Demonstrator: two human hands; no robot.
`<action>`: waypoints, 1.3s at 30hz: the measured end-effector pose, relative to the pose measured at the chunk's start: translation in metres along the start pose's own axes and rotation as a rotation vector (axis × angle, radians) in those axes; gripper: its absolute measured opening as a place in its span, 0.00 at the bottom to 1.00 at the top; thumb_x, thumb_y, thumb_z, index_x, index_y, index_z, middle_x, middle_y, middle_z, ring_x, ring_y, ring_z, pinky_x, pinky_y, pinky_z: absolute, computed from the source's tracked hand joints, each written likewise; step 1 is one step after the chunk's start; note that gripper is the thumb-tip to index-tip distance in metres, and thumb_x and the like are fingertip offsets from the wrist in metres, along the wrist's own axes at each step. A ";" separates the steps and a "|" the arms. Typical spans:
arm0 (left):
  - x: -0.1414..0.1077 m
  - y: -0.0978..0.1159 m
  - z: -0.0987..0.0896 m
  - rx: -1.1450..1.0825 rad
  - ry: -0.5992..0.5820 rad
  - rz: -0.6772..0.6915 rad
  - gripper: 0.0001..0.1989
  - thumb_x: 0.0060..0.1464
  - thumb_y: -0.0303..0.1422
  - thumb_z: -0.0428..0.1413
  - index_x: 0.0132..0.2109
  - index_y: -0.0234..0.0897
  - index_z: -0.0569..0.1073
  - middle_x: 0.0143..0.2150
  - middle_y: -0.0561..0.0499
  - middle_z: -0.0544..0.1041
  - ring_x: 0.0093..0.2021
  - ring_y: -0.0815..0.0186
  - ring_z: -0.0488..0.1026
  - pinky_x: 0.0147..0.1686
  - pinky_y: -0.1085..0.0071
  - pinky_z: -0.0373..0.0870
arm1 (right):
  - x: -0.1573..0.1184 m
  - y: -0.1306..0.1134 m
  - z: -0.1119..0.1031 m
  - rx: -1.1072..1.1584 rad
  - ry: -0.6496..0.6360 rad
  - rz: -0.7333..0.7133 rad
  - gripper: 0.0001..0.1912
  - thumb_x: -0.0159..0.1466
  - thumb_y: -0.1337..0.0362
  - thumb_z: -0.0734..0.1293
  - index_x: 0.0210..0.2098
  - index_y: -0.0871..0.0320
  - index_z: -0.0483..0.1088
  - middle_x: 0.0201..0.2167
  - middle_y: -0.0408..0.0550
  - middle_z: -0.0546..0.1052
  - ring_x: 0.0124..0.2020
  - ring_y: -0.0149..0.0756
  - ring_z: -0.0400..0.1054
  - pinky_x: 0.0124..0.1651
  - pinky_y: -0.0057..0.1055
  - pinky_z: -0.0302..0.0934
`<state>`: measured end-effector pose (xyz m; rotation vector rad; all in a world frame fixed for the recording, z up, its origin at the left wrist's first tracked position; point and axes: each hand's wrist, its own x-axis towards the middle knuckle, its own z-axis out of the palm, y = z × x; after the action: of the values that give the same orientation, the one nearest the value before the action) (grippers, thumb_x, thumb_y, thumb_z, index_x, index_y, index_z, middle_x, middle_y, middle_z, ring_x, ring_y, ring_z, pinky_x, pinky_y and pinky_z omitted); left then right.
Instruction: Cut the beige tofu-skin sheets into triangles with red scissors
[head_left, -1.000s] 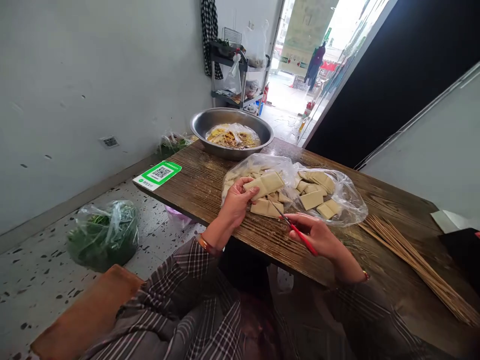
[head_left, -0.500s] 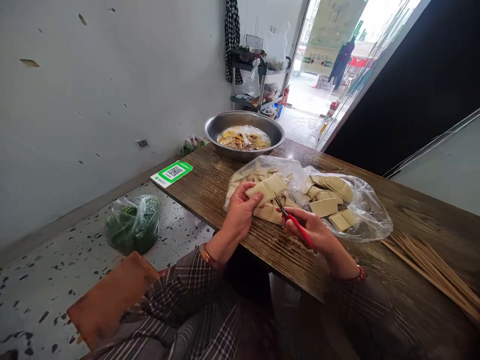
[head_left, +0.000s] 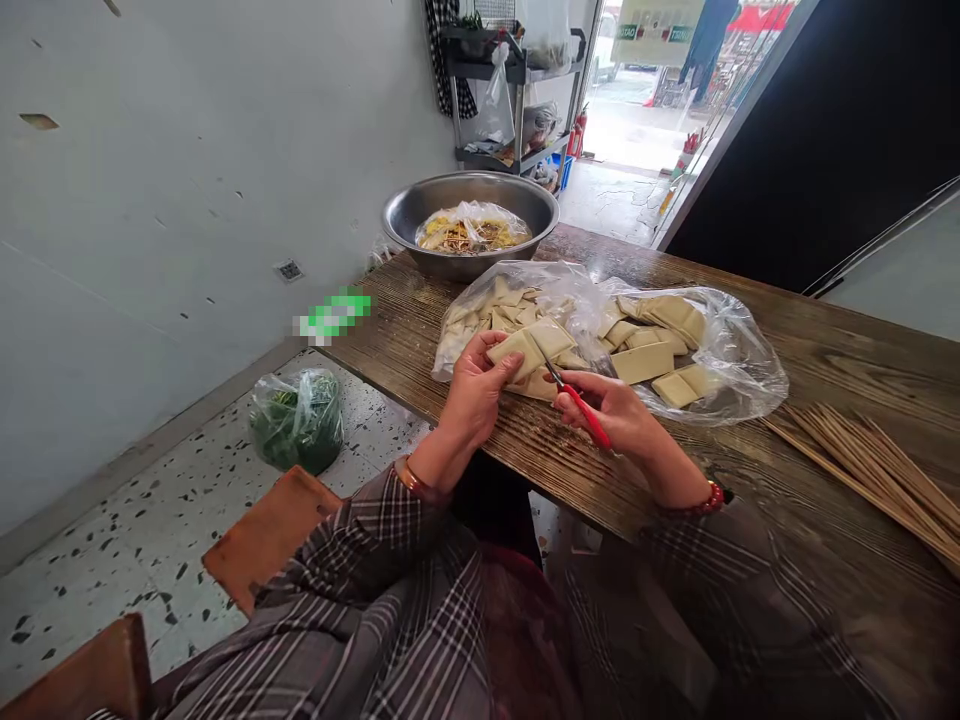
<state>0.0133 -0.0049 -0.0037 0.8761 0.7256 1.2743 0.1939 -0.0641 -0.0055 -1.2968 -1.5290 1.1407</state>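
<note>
My left hand is closed on a pale folded sheet of tofu skin, thumb on top. My right hand grips red-handled scissors, whose blades lie across the middle of that sheet. Just behind my left hand, a clear plastic bag holds small cut pieces of tofu skin. To the right, another clear bag lies open with larger folded pieces in it.
A steel basin with a bag of yellowish food stands at the far end of the wooden table. Thin wooden skewers lie at the right. A bag of greens sits on the floor near an orange-brown stool.
The scissor blades have moved from the sheet's right edge to across its middle, and a slit now shows there. My view has tilted downward.
</note>
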 end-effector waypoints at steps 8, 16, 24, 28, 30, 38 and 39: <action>-0.002 0.001 0.005 -0.008 0.022 0.010 0.18 0.41 0.29 0.70 0.39 0.38 0.71 0.33 0.56 0.75 0.31 0.73 0.73 0.34 0.77 0.71 | -0.001 -0.010 0.000 0.133 -0.026 0.095 0.33 0.56 0.43 0.73 0.51 0.62 0.78 0.27 0.45 0.74 0.24 0.28 0.64 0.26 0.27 0.62; -0.003 0.004 0.004 0.005 0.009 -0.001 0.19 0.41 0.30 0.70 0.39 0.38 0.70 0.33 0.56 0.75 0.31 0.72 0.73 0.33 0.76 0.72 | -0.001 -0.007 0.000 0.137 -0.004 0.033 0.31 0.56 0.42 0.73 0.47 0.62 0.80 0.18 0.37 0.65 0.17 0.23 0.53 0.18 0.23 0.49; -0.007 0.003 0.005 0.041 -0.083 -0.062 0.22 0.39 0.33 0.72 0.38 0.36 0.70 0.32 0.55 0.75 0.30 0.70 0.74 0.31 0.75 0.72 | 0.000 -0.007 -0.002 0.020 -0.003 -0.011 0.29 0.57 0.41 0.72 0.44 0.60 0.80 0.20 0.40 0.68 0.20 0.27 0.60 0.23 0.26 0.56; -0.005 0.005 0.005 0.050 -0.088 -0.081 0.22 0.38 0.33 0.72 0.37 0.36 0.70 0.31 0.55 0.75 0.29 0.71 0.73 0.27 0.76 0.72 | 0.001 -0.006 -0.002 0.041 -0.011 -0.020 0.30 0.58 0.42 0.71 0.45 0.62 0.80 0.19 0.39 0.67 0.19 0.26 0.56 0.21 0.26 0.53; -0.003 0.005 0.004 0.070 -0.092 -0.097 0.23 0.38 0.34 0.72 0.38 0.36 0.69 0.31 0.55 0.75 0.27 0.71 0.73 0.23 0.77 0.70 | 0.001 -0.005 -0.002 0.060 -0.001 -0.024 0.30 0.58 0.43 0.72 0.47 0.62 0.80 0.18 0.38 0.65 0.19 0.25 0.54 0.21 0.26 0.51; 0.004 -0.001 -0.003 0.118 -0.096 -0.177 0.23 0.43 0.34 0.71 0.41 0.35 0.68 0.33 0.50 0.77 0.25 0.67 0.77 0.17 0.79 0.66 | 0.005 0.001 -0.003 0.113 0.143 0.015 0.33 0.54 0.42 0.73 0.48 0.63 0.80 0.19 0.38 0.66 0.19 0.26 0.56 0.21 0.27 0.50; 0.007 0.000 -0.003 0.095 -0.072 -0.169 0.22 0.44 0.32 0.70 0.42 0.35 0.67 0.34 0.50 0.78 0.26 0.67 0.78 0.20 0.78 0.69 | 0.006 0.002 -0.004 0.124 0.150 0.025 0.34 0.54 0.42 0.74 0.49 0.63 0.79 0.20 0.39 0.67 0.19 0.26 0.56 0.21 0.27 0.50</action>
<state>0.0122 0.0019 -0.0053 0.9131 0.7911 1.0606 0.1970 -0.0576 -0.0060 -1.2903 -1.3165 1.1093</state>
